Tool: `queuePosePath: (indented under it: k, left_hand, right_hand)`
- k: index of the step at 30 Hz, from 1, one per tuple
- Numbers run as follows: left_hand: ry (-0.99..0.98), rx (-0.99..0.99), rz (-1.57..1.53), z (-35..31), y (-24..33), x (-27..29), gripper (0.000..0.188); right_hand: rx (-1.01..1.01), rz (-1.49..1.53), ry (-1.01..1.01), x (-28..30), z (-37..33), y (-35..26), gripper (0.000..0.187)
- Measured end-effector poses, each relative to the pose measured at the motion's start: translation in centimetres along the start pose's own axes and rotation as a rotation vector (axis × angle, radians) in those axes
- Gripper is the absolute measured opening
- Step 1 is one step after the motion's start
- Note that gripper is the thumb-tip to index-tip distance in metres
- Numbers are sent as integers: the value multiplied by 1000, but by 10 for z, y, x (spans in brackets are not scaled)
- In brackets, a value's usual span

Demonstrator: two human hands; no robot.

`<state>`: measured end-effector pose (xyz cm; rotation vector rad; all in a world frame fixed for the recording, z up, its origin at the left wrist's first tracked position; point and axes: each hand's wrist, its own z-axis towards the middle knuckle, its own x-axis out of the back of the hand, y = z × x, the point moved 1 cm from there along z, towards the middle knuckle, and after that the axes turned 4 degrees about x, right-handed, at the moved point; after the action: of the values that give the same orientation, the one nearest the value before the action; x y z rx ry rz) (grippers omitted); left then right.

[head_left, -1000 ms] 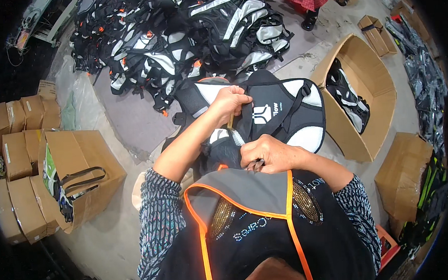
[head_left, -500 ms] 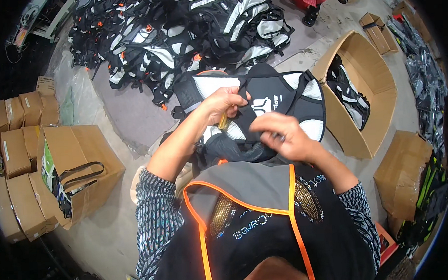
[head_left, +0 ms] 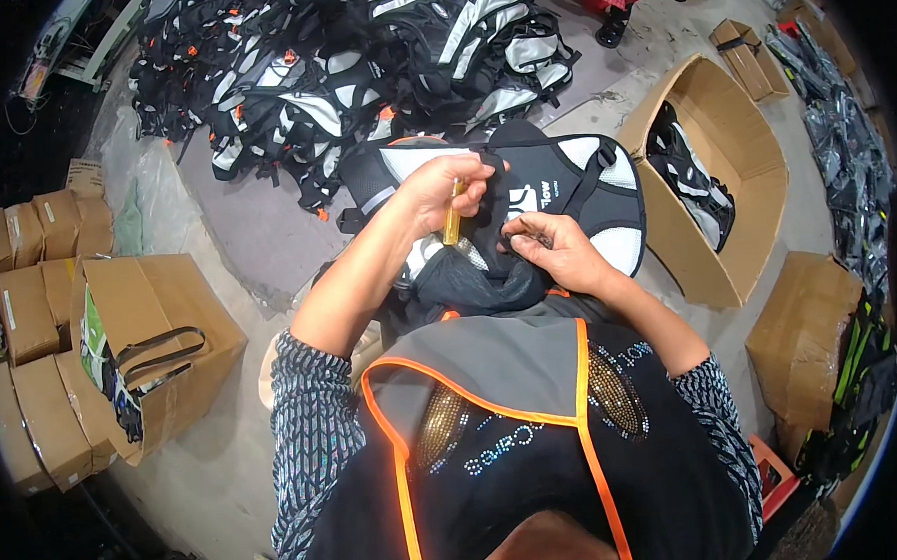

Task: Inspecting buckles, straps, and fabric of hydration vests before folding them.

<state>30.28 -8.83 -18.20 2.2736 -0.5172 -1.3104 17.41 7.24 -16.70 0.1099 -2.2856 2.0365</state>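
Observation:
A black, grey and white backpack (head_left: 573, 206) lies before me with its padded back panel up. My left hand (head_left: 441, 192) is closed over the upper part of the pack, with a yellow see-through handle (head_left: 452, 226) sticking down out of the fist. What is at the handle's other end is hidden. A dark strap end also shows at the left fingertips. Lower and to the right, my right hand (head_left: 566, 255) pinches a small dark piece at the pack's near part, too small to name. Black mesh fabric (head_left: 484, 283) bunches between the hands and my grey, orange-edged apron (head_left: 492, 363).
Ahead lies a large heap of black and white backpacks (head_left: 311, 106). An open carton (head_left: 713, 268) with packs inside stands at the right. More cartons (head_left: 70, 437) are stacked at the left, beside an open box (head_left: 187, 366). A person's shoe (head_left: 613, 28) shows at the far edge.
My right hand has come down and left, its fingers now pinching near the mesh. My left hand has turned slightly, so the yellow handle shows more upright.

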Motion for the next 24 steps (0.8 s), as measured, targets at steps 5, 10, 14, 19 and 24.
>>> queuePosePath:
  k: [5, 10, 14, 19, 24]
  left_hand:
    - [100, 1, 159, -6, -6, -1, 18]
    - [202, -7, 204, -4, -15, -1, 25]
    - [154, -6, 81, -4, -19, -7, 25]
    - [-50, -50, -283, 3, -26, -2, 21]
    - [-22, -68, -360, 7, -36, 14, 36]
  right_hand:
    - [11, 80, 12, -2, 6, 4, 11]
    - [-138, 300, -37, 2, 9, -6, 11]
    - [-350, 574, -114, 10, 7, -7, 13]
    - [-400, 599, -169, 13, 7, -3, 14]
    - [-444, 643, -119, 18, 4, -1, 12]
